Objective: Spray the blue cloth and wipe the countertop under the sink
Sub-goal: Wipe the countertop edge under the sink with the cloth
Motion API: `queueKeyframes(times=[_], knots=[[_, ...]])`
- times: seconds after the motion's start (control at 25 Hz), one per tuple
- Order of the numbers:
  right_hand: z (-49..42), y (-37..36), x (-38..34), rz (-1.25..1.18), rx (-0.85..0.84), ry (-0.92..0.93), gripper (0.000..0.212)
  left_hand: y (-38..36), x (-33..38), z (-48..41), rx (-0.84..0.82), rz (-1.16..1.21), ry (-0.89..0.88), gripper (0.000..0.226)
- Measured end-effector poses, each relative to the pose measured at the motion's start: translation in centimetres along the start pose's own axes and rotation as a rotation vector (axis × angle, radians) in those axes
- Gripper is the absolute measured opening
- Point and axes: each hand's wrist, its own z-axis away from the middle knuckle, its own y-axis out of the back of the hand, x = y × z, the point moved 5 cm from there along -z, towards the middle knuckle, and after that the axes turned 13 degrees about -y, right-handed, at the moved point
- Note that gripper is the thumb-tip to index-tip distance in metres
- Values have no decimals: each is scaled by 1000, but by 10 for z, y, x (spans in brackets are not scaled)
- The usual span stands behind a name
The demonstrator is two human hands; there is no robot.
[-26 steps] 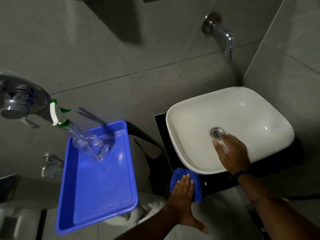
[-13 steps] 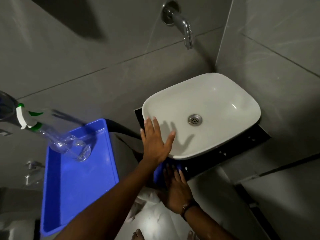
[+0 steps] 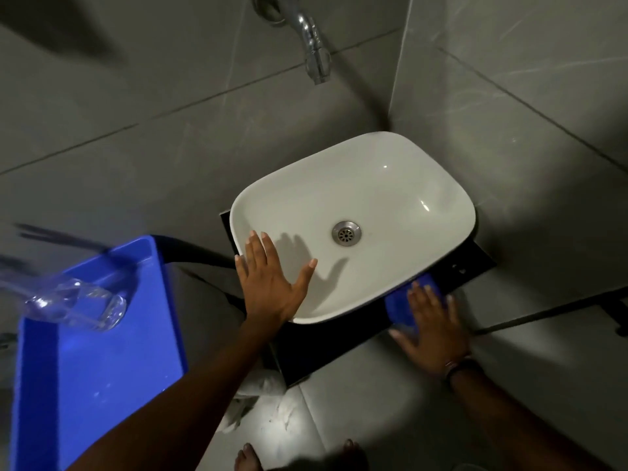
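Beneath white sink (image 3: 390,185), black countertop (image 3: 339,338), grey tiles.

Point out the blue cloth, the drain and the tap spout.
blue cloth (image 3: 400,307): head view, on the bare fold left of the right hand's fingers.
drain (image 3: 346,233): head view, on the middle of the metal strainer in the sink.
tap spout (image 3: 314,45): head view, on the chrome pipe partway down.

The blue cloth (image 3: 402,305) lies flat on the black countertop (image 3: 339,338), at the white sink's (image 3: 390,185) front right edge.
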Motion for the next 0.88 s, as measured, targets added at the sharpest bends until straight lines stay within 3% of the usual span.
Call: queueKeyframes(times=[0.12,0.28,0.36,0.52,0.64,0.8,0.88], knots=[[-52,19,55,16,22,-142,91,0,-1,-1,11,10,6,111],[-91,27,93,-259,-53,-385,100,-2,-7,-5,33,19,-14,112],[-86,20,81,-312,-86,-476,102,-3,-10,-8,45,46,-13,112],[-24,2,0,-231,52,-505,102,-3,-9,-8,80,82,-23,111],[48,-17,-86,-182,-33,-428,106,2,-10,-5,62,133,-35,109],[127,-38,-186,-31,-95,-26,101,10,-13,5,-27,287,-106,108],[140,-39,-202,55,-114,43,92,13,-19,20,-115,442,-99,104]])
